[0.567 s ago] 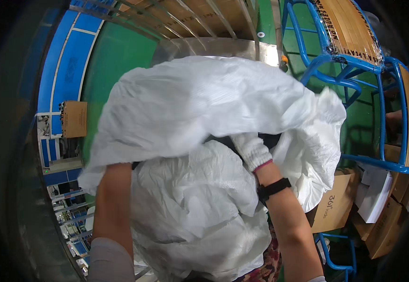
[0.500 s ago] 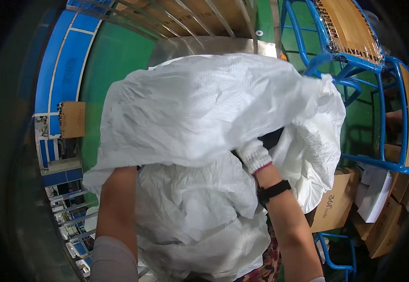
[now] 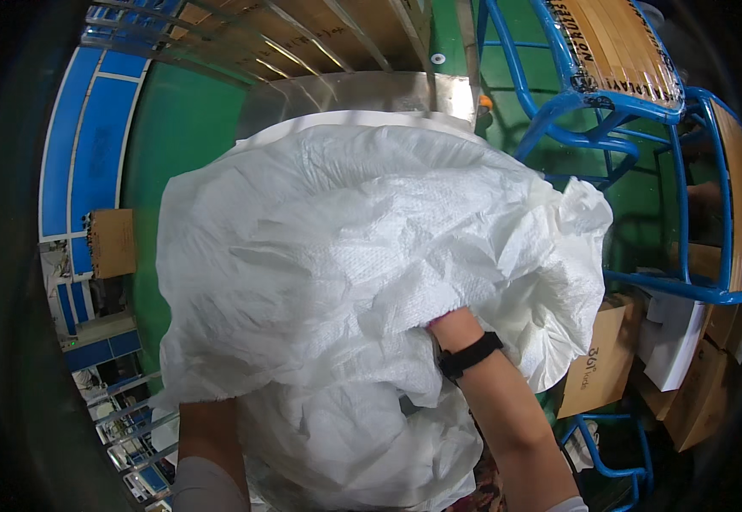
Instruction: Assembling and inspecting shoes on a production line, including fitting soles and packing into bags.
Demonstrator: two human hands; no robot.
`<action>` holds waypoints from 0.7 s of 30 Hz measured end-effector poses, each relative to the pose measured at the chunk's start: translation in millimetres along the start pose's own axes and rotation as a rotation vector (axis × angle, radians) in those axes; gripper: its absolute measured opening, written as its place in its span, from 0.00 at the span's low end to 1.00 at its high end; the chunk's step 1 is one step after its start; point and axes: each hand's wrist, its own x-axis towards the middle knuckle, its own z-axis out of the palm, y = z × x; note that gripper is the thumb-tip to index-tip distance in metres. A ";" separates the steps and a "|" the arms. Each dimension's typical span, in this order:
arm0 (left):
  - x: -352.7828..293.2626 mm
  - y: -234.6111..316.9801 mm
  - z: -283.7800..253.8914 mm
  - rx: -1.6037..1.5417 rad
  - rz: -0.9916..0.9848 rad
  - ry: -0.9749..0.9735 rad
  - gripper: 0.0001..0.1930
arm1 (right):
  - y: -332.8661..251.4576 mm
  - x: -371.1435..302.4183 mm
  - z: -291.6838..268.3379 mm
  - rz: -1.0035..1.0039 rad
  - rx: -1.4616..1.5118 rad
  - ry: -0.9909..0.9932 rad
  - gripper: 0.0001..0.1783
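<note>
A large white woven plastic sack (image 3: 345,230) lies crumpled and spread out in front of me. My left forearm (image 3: 209,435) goes up under its near left edge, and the left hand is hidden beneath the material. On the other side, my right forearm (image 3: 512,410) reaches in under a fold. A black band (image 3: 472,354) circles that wrist, and a sliver of reddish glove cuff shows at the fold. The right hand itself is covered, so its fingers cannot be seen. More bunched white material (image 3: 345,435) lies between my arms, close to my body.
Beyond the sack stands a metal-barred rack (image 3: 328,43) above a metal plate (image 3: 345,94). Blue-framed stools (image 3: 550,111) stand at the far right, near cardboard cartons (image 3: 597,358) and a white box (image 3: 674,341). A small carton (image 3: 113,243) is at left by blue panels. The floor (image 3: 188,119) is green.
The raised upper layer of the sack has come down and spread toward me, covering my gloved right hand. My left forearm has moved lower. The view has shifted slightly.
</note>
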 end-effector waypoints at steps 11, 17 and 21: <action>-32.9 -30.3 10.8 0.005 -0.016 -0.125 0.22 | -199.0 -1.4 81.8 -0.143 -1.410 -0.326 0.26; -48.1 -17.9 22.0 -0.066 -0.016 -0.186 0.22 | -167.3 -12.9 72.9 -0.672 -1.271 0.039 0.21; -60.8 -18.2 23.5 -0.093 -0.019 -0.231 0.22 | -221.4 5.2 66.1 0.017 -1.290 -0.622 0.22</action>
